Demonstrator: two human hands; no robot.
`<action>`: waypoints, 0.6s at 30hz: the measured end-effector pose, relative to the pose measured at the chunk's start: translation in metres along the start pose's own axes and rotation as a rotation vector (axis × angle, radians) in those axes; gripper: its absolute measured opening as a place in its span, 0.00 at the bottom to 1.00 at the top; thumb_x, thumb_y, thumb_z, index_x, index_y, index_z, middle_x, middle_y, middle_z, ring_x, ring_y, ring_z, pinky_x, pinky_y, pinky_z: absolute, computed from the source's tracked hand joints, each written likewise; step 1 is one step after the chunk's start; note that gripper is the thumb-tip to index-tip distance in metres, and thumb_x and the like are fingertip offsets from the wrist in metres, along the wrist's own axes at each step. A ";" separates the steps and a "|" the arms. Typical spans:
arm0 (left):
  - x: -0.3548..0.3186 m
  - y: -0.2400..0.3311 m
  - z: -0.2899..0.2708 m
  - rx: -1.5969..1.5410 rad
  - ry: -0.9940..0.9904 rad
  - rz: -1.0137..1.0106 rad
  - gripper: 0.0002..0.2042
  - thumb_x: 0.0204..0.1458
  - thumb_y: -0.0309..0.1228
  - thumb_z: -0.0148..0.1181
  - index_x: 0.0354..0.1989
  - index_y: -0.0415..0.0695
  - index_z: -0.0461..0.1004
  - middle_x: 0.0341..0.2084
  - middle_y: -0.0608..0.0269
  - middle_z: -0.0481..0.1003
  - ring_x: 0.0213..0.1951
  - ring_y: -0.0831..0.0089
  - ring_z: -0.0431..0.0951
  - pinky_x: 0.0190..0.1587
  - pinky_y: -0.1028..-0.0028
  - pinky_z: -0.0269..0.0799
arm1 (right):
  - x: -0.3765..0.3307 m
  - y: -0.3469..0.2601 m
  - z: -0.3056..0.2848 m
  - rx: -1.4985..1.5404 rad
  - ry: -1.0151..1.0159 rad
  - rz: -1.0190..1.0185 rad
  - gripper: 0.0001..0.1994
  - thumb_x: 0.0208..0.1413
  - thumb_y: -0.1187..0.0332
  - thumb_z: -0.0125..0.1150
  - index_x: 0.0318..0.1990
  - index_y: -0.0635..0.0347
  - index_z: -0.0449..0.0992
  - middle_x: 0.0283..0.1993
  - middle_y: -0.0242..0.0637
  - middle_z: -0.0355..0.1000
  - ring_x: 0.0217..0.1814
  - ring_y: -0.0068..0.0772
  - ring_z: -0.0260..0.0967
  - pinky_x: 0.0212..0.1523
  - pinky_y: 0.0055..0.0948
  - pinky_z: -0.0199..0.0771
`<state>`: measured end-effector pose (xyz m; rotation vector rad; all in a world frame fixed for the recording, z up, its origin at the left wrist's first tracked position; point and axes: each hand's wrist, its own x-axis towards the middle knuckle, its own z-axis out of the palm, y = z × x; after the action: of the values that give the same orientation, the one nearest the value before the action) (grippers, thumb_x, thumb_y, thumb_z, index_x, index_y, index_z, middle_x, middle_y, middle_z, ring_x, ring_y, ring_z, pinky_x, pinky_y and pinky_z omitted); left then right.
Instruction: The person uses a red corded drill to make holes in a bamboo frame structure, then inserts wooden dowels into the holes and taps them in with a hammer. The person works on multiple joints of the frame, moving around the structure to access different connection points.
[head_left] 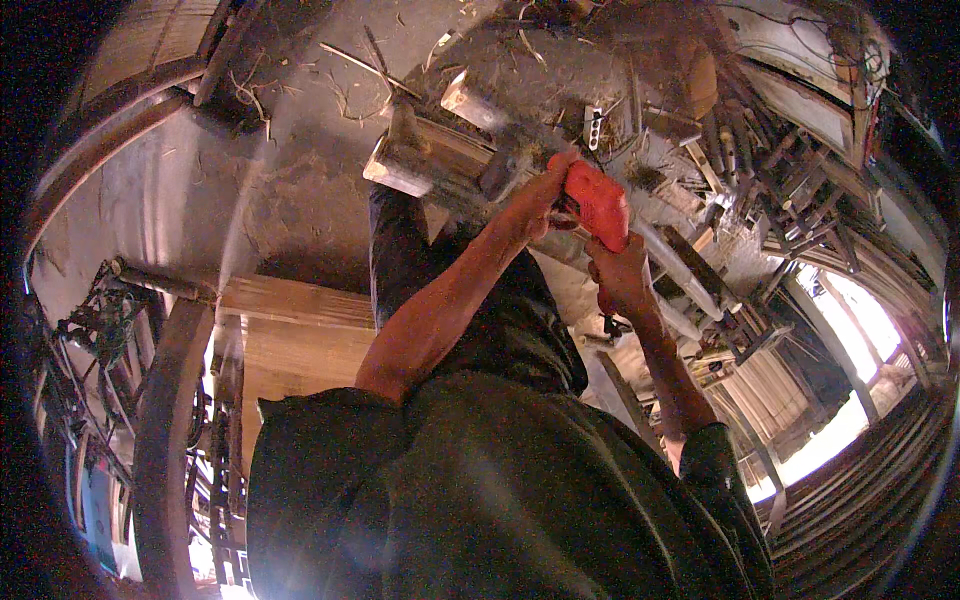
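We are finding left hand (538,203) and right hand (621,276) both gripping red tool (597,202), which is sitting between them, near timber block (398,170); contact we are not confirming. We are judging: timber shifting, if unsecured, could be jerking tool toward leg (397,250); debris could be fouling power strip (594,130).

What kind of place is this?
It's probably a woodworking shop: there's a red tool being held, a wooden block, and lots of wooden pieces jumbled on the right.
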<state>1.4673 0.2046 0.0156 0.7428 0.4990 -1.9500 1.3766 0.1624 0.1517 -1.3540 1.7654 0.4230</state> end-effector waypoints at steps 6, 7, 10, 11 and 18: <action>0.017 -0.011 -0.004 -0.042 -0.038 0.151 0.27 0.50 0.65 0.43 0.33 0.52 0.73 0.25 0.69 0.74 0.26 0.75 0.72 0.29 0.72 0.67 | 0.007 -0.005 -0.005 -0.098 -0.089 0.040 0.09 0.46 0.67 0.61 0.28 0.64 0.69 0.20 0.32 0.66 0.17 0.23 0.63 0.18 0.26 0.63; 0.011 -0.008 -0.001 -0.031 -0.024 0.159 0.27 0.51 0.64 0.42 0.32 0.52 0.73 0.24 0.70 0.74 0.24 0.75 0.72 0.28 0.74 0.66 | 0.007 0.001 -0.003 -0.028 -0.093 0.050 0.09 0.46 0.67 0.61 0.27 0.64 0.70 0.19 0.32 0.66 0.17 0.23 0.63 0.18 0.26 0.63; -0.004 0.000 -0.003 0.064 -0.030 0.114 0.27 0.52 0.64 0.42 0.30 0.52 0.74 0.22 0.71 0.74 0.23 0.76 0.71 0.26 0.75 0.64 | 0.001 -0.001 -0.003 0.056 -0.090 0.018 0.09 0.46 0.67 0.60 0.26 0.64 0.70 0.19 0.32 0.67 0.17 0.22 0.63 0.19 0.26 0.64; -0.004 0.001 -0.005 0.072 -0.057 0.131 0.27 0.52 0.64 0.42 0.30 0.52 0.74 0.22 0.71 0.74 0.23 0.76 0.71 0.25 0.75 0.64 | -0.001 -0.003 -0.002 0.064 -0.086 -0.003 0.09 0.46 0.67 0.60 0.26 0.63 0.71 0.18 0.31 0.67 0.17 0.22 0.63 0.19 0.26 0.64; 0.005 -0.004 -0.011 0.008 -0.045 0.182 0.29 0.50 0.66 0.41 0.30 0.52 0.74 0.23 0.70 0.73 0.22 0.77 0.69 0.25 0.77 0.61 | 0.007 0.011 0.017 0.099 -0.046 0.003 0.10 0.48 0.65 0.60 0.27 0.62 0.69 0.18 0.30 0.65 0.16 0.21 0.62 0.18 0.26 0.63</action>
<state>1.4657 0.2101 0.0040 0.7224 0.3831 -1.7958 1.3732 0.1742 0.1342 -1.2628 1.7284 0.3614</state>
